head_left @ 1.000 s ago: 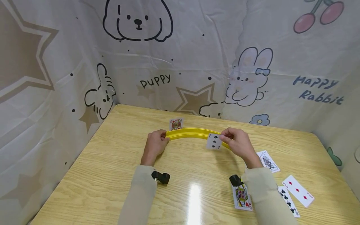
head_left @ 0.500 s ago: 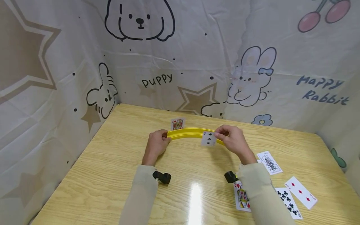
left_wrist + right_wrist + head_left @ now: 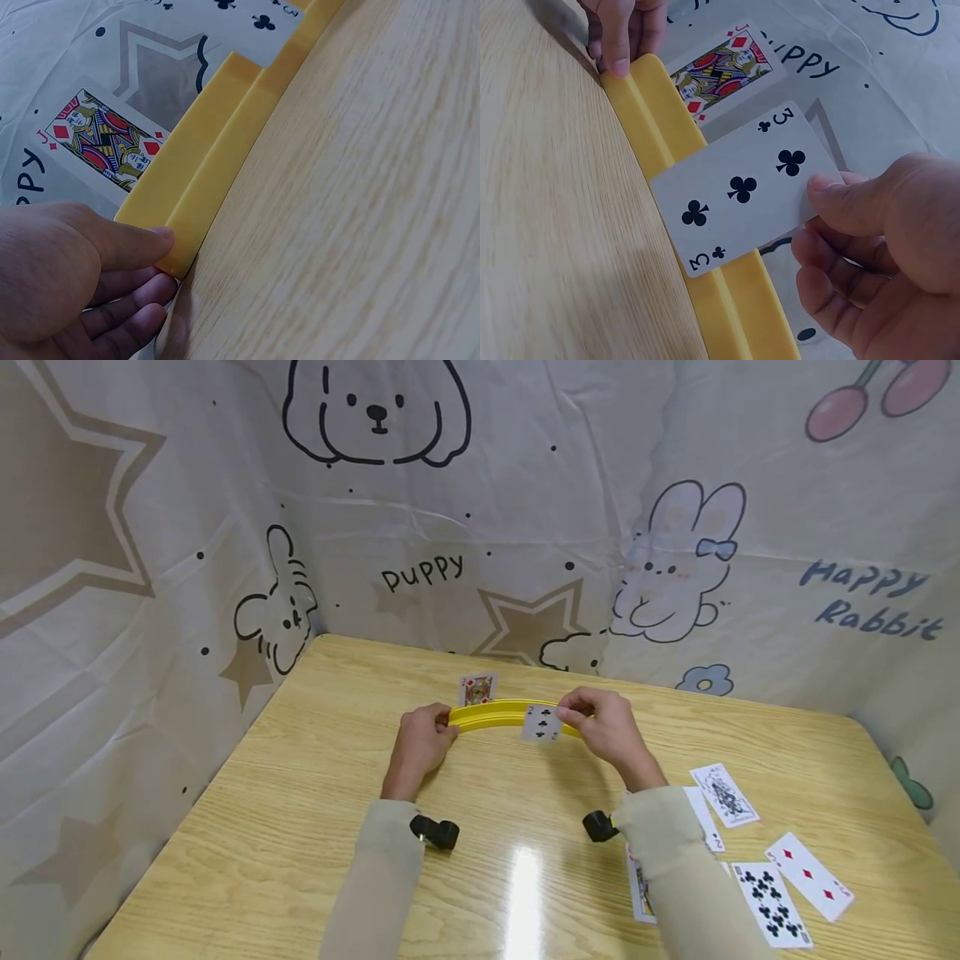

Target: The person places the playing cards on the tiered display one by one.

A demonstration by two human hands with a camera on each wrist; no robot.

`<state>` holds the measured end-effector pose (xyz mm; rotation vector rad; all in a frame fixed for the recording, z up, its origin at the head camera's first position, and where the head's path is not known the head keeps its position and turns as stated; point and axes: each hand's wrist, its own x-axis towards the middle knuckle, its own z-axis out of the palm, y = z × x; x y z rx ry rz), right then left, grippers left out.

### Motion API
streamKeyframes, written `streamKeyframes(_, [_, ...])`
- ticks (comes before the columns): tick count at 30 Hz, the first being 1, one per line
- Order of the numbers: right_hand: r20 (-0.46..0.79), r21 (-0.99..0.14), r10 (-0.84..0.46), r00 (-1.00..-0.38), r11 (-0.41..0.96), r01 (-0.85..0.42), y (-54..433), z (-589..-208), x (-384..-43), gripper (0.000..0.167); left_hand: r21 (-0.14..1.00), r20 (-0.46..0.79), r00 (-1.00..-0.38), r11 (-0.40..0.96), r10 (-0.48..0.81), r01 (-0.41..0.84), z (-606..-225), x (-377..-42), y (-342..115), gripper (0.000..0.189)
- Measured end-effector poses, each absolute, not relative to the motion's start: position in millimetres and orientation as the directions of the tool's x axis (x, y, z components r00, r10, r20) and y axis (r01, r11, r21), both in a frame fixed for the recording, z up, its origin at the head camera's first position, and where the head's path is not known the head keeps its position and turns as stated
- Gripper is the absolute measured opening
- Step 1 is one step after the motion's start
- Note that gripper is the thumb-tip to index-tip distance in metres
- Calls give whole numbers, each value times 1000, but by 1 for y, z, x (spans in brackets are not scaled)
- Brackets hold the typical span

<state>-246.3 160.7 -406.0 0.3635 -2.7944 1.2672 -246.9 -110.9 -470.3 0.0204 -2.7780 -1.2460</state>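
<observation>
A curved yellow card holder (image 3: pixel 491 714) stands on the table, and my left hand (image 3: pixel 422 745) pinches its left end between thumb and fingers. In the left wrist view the thumb (image 3: pixel 142 246) lies on the holder's face. The jack of diamonds (image 3: pixel 105 139) stands upright in the holder near that end. My right hand (image 3: pixel 603 731) pinches the three of clubs (image 3: pixel 739 187) by its right edge, thumb on the face. This card is in front of the middle of the holder; whether its lower edge touches the groove I cannot tell.
On the wooden table (image 3: pixel 300 827) at the right lie the ten of clubs (image 3: pixel 772 906), a three of diamonds (image 3: pixel 810 877) and a black-and-white picture card (image 3: pixel 724 795). Another face card (image 3: pixel 641 889) is partly under the right sleeve. A printed curtain (image 3: pixel 525 527) hangs behind.
My right hand has carried the three of clubs leftward along the holder, nearer the jack. The left hand keeps its grip on the holder's end. More loose cards show beside the right sleeve.
</observation>
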Motion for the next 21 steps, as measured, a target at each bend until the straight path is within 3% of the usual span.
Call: streamKeyframes(21, [166, -765, -222, -961, 586, -268, 131, -407, -257, 8, 756, 91, -995, 653, -39, 44, -470, -247, -112, 35])
